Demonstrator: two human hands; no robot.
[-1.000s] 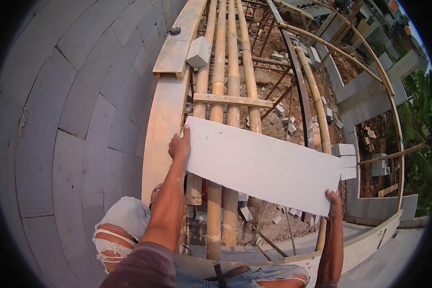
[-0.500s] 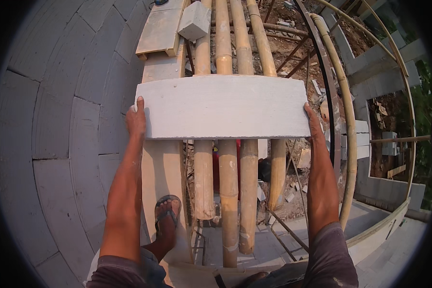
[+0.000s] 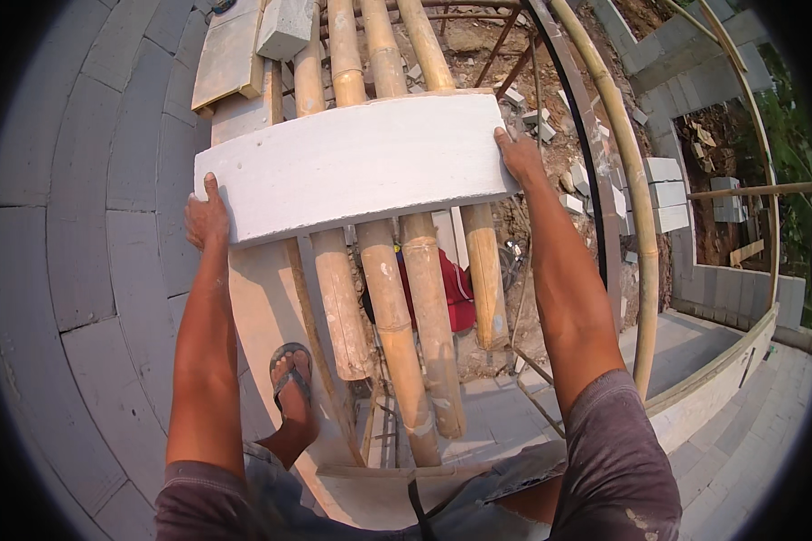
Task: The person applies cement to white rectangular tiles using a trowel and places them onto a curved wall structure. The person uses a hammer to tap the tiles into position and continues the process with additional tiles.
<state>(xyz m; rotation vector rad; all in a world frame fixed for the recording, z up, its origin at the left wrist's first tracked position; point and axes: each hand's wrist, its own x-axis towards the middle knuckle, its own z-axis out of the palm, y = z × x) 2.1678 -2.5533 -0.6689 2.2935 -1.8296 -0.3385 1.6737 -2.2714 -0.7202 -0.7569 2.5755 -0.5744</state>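
Between my two hands I hold a long white lightweight concrete block [image 3: 356,167], one hand at each short end. My left hand [image 3: 207,216] grips the left end, its thumb up along the edge and the fingers curled behind. At the right end my right hand [image 3: 520,157] clasps the block the same way, its thumb on the near face. The block lies crosswise above several bamboo poles [image 3: 390,311], its right end farther from me than its left. Whether it rests on the poles cannot be told.
A grey block wall [image 3: 81,261] rises on my left. My sandalled foot [image 3: 291,371] stands on a plank [image 3: 266,298]. Farther off lie a wooden board [image 3: 228,54] and a small white block piece [image 3: 286,29]. Rubble shows below; a bamboo rail [image 3: 632,180] curves on the right.
The block and both hands have shifted left and up in the picture. The block now tilts, right end higher. The surroundings have shifted and turned too, and more red cloth shows below the poles.
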